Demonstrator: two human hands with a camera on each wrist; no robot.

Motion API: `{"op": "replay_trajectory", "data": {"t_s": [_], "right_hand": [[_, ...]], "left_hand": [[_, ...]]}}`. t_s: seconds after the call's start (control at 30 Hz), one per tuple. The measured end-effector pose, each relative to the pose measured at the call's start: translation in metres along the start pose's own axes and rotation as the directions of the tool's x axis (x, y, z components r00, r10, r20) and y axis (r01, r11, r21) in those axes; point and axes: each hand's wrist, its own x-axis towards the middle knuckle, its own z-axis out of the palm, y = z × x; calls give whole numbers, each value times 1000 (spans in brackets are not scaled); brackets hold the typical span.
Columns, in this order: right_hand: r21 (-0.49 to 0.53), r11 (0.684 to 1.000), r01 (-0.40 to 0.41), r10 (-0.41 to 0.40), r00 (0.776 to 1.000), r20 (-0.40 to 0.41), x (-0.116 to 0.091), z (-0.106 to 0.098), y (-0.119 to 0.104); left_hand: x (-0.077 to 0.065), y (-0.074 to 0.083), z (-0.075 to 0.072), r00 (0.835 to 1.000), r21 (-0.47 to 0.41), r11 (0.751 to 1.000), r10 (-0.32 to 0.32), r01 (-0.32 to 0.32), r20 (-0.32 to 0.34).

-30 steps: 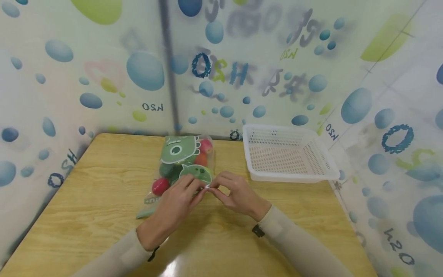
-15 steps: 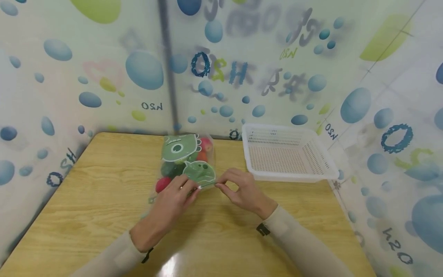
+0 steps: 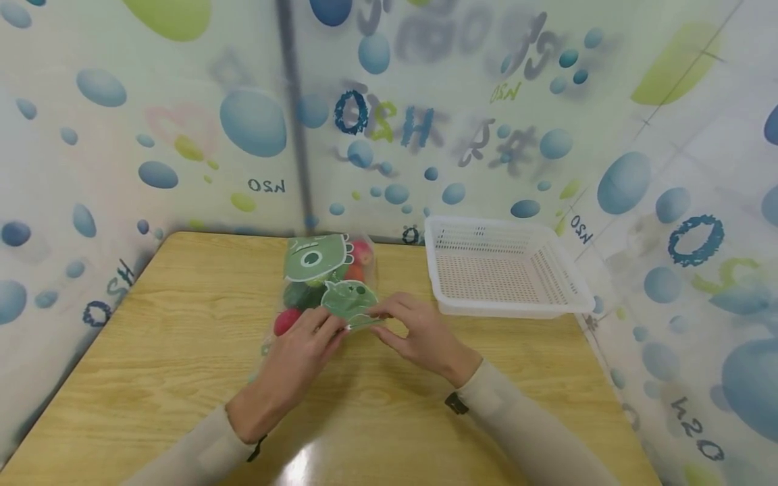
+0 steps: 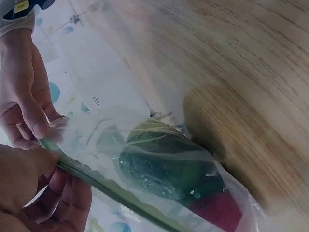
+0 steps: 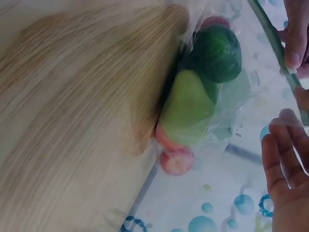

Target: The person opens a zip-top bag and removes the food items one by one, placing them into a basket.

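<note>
A clear zip bag printed with green cartoon dinosaurs lies on the table, filled with produce. My left hand pinches the green zip strip along its mouth. At the right end of that strip, the thumb and fingertips of my right hand hold the bag's edge, thumb and index a little apart. The right wrist view shows a yellow-green pear-shaped fruit, a dark green round vegetable and a pinkish-red fruit through the plastic. Another red piece shows beside my left hand.
A white perforated plastic basket stands at the back right of the wooden table. Patterned walls with blue bubbles close in the table at the back and sides.
The hands were together on the strip; the right hand has slid right along it, then slightly back, its fingers parting more. The left hand has shifted a little left.
</note>
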Motion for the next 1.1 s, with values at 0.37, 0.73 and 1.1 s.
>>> {"op": "replay_trajectory", "data": {"t_s": [0.37, 0.73, 1.1], "right_hand": [[-29, 999, 32, -33, 999, -36, 2, -1, -5], [-25, 999, 39, -42, 989, -138, -4, -10, 8], [-37, 998, -47, 41, 989, -144, -18, -22, 19]], "left_hand": [[-3, -1, -2, 998, 44, 998, 37, -35, -47], [-12, -9, -10, 992, 63, 998, 34, -27, -123], [-31, -24, -23, 997, 70, 997, -17, 23, -81]]}}
